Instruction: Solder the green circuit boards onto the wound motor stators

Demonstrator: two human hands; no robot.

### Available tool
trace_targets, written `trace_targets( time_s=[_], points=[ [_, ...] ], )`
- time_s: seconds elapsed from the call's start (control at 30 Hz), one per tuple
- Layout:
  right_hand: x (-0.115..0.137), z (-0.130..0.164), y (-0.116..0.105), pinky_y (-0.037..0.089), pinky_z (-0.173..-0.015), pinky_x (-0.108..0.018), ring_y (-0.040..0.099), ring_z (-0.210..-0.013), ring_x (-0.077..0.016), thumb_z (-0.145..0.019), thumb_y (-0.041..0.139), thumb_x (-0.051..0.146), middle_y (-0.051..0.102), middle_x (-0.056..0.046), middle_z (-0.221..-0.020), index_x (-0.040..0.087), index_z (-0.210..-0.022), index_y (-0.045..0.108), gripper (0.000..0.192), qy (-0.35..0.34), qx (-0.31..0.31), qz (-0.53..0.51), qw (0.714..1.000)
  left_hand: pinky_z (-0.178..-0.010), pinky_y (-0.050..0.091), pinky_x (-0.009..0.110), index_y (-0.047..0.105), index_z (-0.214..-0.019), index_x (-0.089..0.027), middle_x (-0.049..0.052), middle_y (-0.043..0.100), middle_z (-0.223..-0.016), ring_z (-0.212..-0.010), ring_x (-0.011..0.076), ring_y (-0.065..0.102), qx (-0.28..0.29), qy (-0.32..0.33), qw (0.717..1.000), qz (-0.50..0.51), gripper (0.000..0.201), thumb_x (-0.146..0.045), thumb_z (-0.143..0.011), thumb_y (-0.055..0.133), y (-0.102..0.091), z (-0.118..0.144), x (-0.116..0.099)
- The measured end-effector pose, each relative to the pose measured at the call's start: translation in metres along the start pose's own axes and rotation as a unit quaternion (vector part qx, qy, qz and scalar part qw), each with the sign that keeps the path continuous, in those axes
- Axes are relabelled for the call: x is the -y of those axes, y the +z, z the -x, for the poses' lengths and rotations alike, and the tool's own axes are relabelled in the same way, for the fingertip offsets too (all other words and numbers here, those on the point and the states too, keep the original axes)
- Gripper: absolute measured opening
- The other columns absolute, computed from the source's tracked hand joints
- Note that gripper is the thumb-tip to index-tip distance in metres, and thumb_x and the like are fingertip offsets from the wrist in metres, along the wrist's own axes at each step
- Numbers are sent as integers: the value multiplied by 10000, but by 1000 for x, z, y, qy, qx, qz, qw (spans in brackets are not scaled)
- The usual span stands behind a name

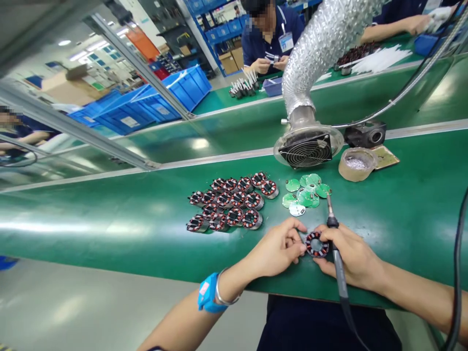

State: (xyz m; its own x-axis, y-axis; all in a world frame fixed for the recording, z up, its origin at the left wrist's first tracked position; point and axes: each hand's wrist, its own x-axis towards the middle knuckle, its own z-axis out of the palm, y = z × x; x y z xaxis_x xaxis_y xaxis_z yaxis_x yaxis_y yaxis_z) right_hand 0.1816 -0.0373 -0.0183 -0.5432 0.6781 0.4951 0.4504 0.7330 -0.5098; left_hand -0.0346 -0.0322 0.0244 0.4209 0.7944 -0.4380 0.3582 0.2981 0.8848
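A small round motor stator (316, 244) with copper windings lies on the green bench (109, 219), pinched between both hands. My left hand (278, 247) touches its left side with thumb and fingertips. My right hand (351, 256) presses its right side and also holds a soldering iron (334, 243), tip pointing away toward the circuit boards. A blue wrist strap (207, 293) and a metal bracelet sit on my left wrist.
Several wound stators (230, 204) lie in rows to the left. Several round green circuit boards (307, 191) lie beyond the hands. A fume extractor fan (307, 148) on a foil duct, a solder tub (356, 164) and other workers across the bench are behind.
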Motion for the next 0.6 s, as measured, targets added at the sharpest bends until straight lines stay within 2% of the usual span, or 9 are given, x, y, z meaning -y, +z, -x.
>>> trace_targets(
  time_s=[0.13,0.27,0.37,0.47,0.6],
  points=[
    [-1,0,2,557,-693,-335,606,-827,-219,-810,571,161,662,-107,-1018,181,-1034,452,254,12,-13,6,1000,-350,312,136,462,-971,-179,-63,576,-625,-369,34,423,-1,-67,991,116,299,-238,-747,651,-18,14,16],
    [-3,0,4,553,-712,-331,607,-847,-215,-808,587,167,650,-99,-1025,193,-1038,455,266,34,-21,-3,999,-319,282,110,468,-953,-175,-68,577,-603,-356,20,394,-17,-104,985,135,339,-294,-732,697,-33,29,23],
    [-5,1,5,551,-736,-337,614,-872,-219,-819,599,184,657,-99,-1044,197,-1036,461,257,38,-22,-4,999,-306,329,120,487,-972,-169,-40,609,-676,-374,35,467,-42,-95,985,137,367,-446,-793,648,-25,23,21],
    [-6,4,4,549,-758,-336,626,-916,-223,-838,604,200,661,-113,-1070,191,-1037,469,241,29,-28,5,999,-317,403,153,516,-942,-150,23,668,-757,-404,62,534,-1,-96,983,159,479,-574,-759,644,-5,5,16],
    [-7,5,4,548,-757,-337,632,-898,-217,-842,614,212,660,-112,-1077,195,-1036,471,242,32,-28,7,999,-334,408,150,518,-735,-143,0,620,-583,-391,62,513,-3,-117,979,169,470,-567,-678,715,10,-1,16]
  ],
)
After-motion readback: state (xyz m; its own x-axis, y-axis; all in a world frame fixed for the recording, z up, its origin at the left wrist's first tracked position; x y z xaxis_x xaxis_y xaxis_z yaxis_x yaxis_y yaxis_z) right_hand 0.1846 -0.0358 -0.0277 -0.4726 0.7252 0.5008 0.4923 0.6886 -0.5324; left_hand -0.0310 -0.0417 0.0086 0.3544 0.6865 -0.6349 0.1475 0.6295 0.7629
